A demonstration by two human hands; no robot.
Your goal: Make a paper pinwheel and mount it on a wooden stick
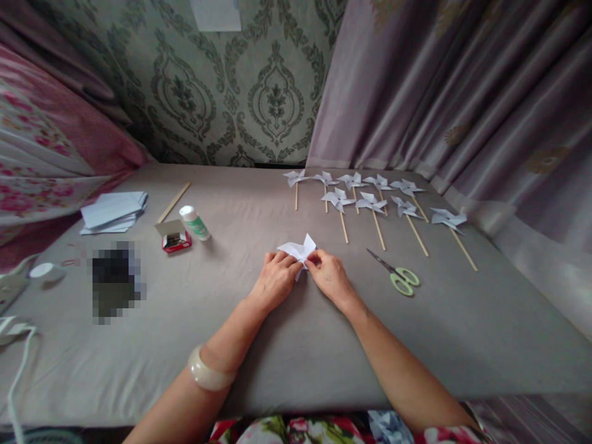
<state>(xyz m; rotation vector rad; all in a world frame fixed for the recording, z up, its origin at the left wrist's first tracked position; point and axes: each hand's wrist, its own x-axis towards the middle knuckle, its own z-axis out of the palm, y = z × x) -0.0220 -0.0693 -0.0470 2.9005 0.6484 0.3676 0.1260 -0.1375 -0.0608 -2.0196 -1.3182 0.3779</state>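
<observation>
Between my two hands, low over the cloth, is a white paper pinwheel (296, 249) with folded, pointed blades and no stick showing. My left hand (277, 275) is closed on its left side, fingers pressed to the paper. On the other side, my right hand (329, 273) pinches the paper close to its middle with thumb and forefinger. My fingers cover the centre and part of the lower blades. Scissors (398, 275) with green handles lie to the right of my right hand.
Several finished pinwheels on sticks (371, 203) lie at the back right. Left of centre stand a glue bottle (195, 223) and an open red box (176, 242), near loose sticks (174, 202). Stacked paper (113, 211), a white cap (46, 272) and a white cable (22, 364) are farther left.
</observation>
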